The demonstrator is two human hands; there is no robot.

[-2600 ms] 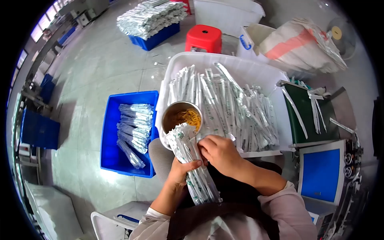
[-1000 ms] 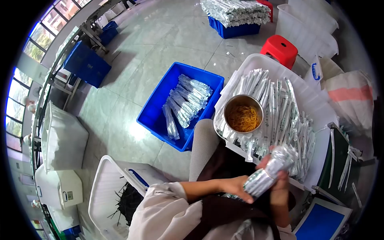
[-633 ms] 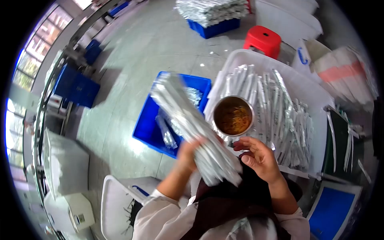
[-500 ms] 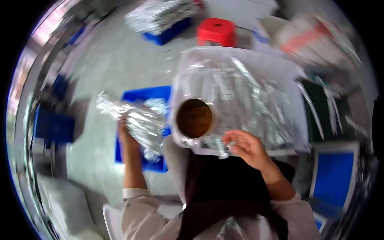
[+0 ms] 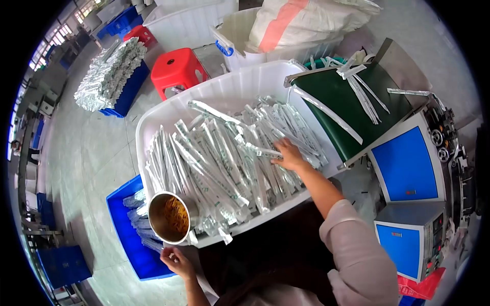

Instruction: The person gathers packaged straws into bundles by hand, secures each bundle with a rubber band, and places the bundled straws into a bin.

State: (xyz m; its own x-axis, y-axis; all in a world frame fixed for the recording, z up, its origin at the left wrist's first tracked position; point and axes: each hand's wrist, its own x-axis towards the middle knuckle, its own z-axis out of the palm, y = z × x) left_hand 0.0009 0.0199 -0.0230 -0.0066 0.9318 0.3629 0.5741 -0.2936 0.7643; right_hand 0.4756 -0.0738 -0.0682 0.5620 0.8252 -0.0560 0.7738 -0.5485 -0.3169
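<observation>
Many long, thin silver sachets (image 5: 219,158) with green print lie in a large white tub (image 5: 148,120) in front of me. My right hand (image 5: 290,154) reaches over the pile, with its fingers closed at the end of one long silver sachet (image 5: 263,151). Beside the tub's near-left corner, my left hand (image 5: 177,262) holds nothing, its fingers loosely apart. Just above that hand stands a metal cup (image 5: 155,224) with a tangle of thin yellow-brown bands (image 5: 176,217) inside. More silver sachets (image 5: 138,219) lie in a blue bin (image 5: 127,255) left of the tub, partly hidden by it.
To the right, a green conveyor belt (image 5: 326,92) carries several sachets and slopes toward the tub. A machine with blue panels (image 5: 406,163) stands beside it. Beyond the tub are a red stool (image 5: 178,69), a foil stack (image 5: 109,74) on a blue crate, and a woven sack (image 5: 301,23).
My left hand has let go of the sachet bundle it held over the blue bin and moved down. My right hand has moved from the tub's near edge into the pile. The view has turned right.
</observation>
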